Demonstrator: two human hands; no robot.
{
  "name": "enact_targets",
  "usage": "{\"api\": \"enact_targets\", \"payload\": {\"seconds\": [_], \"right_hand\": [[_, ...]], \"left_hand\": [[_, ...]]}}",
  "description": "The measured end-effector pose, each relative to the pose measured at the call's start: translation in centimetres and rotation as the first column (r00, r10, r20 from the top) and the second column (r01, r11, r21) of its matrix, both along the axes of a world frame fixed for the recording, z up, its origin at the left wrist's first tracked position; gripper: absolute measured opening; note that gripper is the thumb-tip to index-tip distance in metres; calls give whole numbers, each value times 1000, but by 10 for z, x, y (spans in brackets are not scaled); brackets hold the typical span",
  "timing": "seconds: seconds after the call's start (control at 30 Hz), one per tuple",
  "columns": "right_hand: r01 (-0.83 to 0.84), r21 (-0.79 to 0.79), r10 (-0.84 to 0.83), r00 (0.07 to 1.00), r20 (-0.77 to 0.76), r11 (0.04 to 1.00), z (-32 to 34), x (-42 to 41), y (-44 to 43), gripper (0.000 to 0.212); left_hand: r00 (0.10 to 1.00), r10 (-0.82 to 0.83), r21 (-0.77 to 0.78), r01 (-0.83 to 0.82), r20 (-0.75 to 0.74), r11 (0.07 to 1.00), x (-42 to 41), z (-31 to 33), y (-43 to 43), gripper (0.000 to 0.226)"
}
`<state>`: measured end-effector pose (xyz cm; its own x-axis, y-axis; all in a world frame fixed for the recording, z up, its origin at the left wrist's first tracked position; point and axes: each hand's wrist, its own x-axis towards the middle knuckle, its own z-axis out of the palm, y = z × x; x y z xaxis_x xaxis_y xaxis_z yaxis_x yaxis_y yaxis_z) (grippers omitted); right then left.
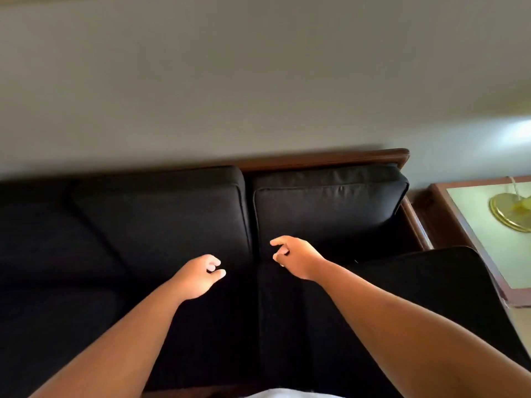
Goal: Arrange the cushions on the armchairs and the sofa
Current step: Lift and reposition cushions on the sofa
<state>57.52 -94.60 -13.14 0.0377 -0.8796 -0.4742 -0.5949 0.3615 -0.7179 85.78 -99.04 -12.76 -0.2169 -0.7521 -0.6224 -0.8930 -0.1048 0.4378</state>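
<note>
A black sofa with a dark wooden frame point(330, 158) fills the lower half of the view. Two black back cushions stand upright against the frame: a middle one point(166, 216) and a right one point(330, 214). Black seat cushions point(287, 326) lie below them. A further black cushion point(431, 282) sits tilted at the sofa's right end, over the armrest. My left hand point(201, 275) hovers over the seat with fingers loosely curled, holding nothing. My right hand point(296, 255) reaches toward the gap between the two back cushions, fingers apart and empty.
A wooden side table point(448, 219) with a pale green top stands to the right of the sofa, carrying a brass lamp base point(508, 212). A plain grey wall point(258, 81) rises behind the sofa. The sofa's left part is dark and blurred.
</note>
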Motion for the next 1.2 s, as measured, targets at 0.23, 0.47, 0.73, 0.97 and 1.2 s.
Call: {"api": "enact_targets", "payload": {"seconds": [0.23,0.47,0.73,0.97,1.2], "right_hand": [[-58,-20,57,997,-60,998,3,137,-91,40],[-161,-219,72,927,-367,962,25,206,-226,60],[-112,-27,67,757,-649,993,-45,239,-311,102],[-75,-36,32,748,-663,997,-48,243,-330,104],[-100,1,78,775,-628,995,-31,244,-309,117]], "left_hand": [[994,105,-96,-106,-16,990,156,3,-69,40],[999,26,-358,-17,21,934,232,5,-177,61],[955,-109,-498,238,275,834,260,-60,-327,82],[978,-86,-604,186,192,775,260,-76,-340,89],[909,-248,-359,367,335,858,264,-39,-345,129]]}}
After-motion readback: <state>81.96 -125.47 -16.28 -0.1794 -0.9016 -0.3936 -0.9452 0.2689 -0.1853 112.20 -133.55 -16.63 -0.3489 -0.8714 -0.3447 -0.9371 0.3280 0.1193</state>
